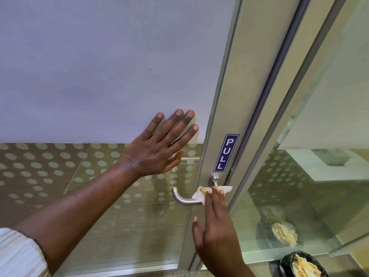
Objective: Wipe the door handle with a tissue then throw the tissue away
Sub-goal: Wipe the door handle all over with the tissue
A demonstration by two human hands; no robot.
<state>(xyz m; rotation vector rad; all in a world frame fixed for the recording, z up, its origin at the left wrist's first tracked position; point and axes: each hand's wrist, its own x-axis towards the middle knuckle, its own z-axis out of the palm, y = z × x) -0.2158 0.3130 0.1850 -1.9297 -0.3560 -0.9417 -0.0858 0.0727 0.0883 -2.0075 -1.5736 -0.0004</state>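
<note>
A silver lever door handle (180,197) sticks out of the metal door frame (223,108) below a blue PULL sticker (226,152). A crumpled white tissue (201,193) with light stains lies over the handle near its base. My right hand (216,226) reaches up from below, its fingertips pressing the tissue against the handle. My left hand (159,145) lies flat, fingers spread, on the frosted glass door panel (89,76) left of the handle and holds nothing.
A black-lined bin (301,264) with used tissues stands on the floor at the bottom right. Its reflection (283,232) shows in the glass side panel. The lower door glass carries a dotted pattern.
</note>
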